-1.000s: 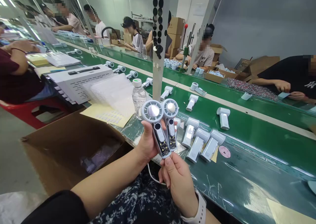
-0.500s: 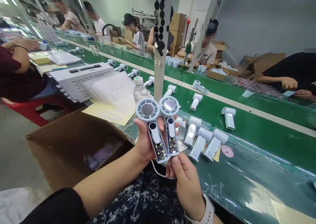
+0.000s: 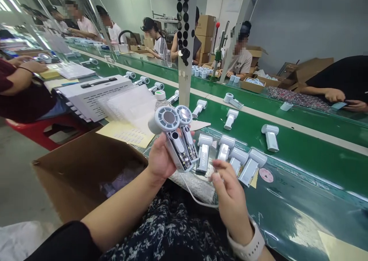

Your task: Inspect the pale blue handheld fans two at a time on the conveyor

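Note:
My left hand (image 3: 161, 157) grips two light-blue handheld fans side by side. The nearer fan (image 3: 180, 153) and the farther fan (image 3: 189, 144) both have round heads tilted up and dark circuit boards showing along the handles. My right hand (image 3: 230, 192), with a pale watch at the wrist, hovers just right of them, fingers half bent and apart, with nothing visible in them. Beyond its fingertips lie several fans on the bench, among them a white-blue fan (image 3: 204, 153) and a fan at the row's end (image 3: 253, 167). A white cable (image 3: 195, 197) loops below the held fans and passes behind my right hand.
A green conveyor (image 3: 310, 138) carries spaced fans. A post (image 3: 184, 81) rises ahead, near a water bottle (image 3: 160, 99). Left are a white metal case (image 3: 99, 96), a sticker sheet (image 3: 129, 134) and an open cardboard box (image 3: 74, 169). Several co-workers sit around.
My right hand has left the lower ends of the fans and moved right. My left hand has tilted both fans and drawn them slightly left and up.

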The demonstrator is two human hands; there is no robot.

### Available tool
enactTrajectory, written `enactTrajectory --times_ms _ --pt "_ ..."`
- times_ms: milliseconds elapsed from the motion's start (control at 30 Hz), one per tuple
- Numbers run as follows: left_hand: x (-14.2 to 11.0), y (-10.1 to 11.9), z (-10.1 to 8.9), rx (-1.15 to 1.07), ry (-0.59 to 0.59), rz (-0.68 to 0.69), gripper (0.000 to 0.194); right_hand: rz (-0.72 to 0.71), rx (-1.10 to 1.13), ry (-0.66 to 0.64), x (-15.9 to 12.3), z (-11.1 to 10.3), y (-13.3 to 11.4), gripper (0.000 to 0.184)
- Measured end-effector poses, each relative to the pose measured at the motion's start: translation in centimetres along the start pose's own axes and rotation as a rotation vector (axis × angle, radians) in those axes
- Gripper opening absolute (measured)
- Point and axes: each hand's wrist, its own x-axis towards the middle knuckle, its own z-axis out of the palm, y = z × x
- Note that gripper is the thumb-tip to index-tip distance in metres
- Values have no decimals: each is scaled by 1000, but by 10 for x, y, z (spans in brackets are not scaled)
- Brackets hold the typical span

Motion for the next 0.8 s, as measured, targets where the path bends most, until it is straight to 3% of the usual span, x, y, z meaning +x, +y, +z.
enactTrajectory --times_ms 33,67,133,200,333,533,800 --pt "-2 1 0 22 -29 -24 40 -1 -37 58 4 -2 1 31" --pt "-6 1 -1 51 -80 -65 35 -4 -28 66 7 -3 2 39" --pt "-13 -2 -1 138 -217 -162 35 3 122 -63 11 -5 4 57" --pt "-16 -5 -3 236 -281 -207 36 44 318 -212 12 -8 4 52" --pt "-8 -11 -10 236 -137 -168 36 138 514 -177 7 -18 0 46" --pt "-13 -21 -5 20 -98 -499 38 247 612 -140 4 -25 -3 36" --pt "-29 -24 9 147 -327 -393 34 185 663 -157 -4 -33 -1 26"
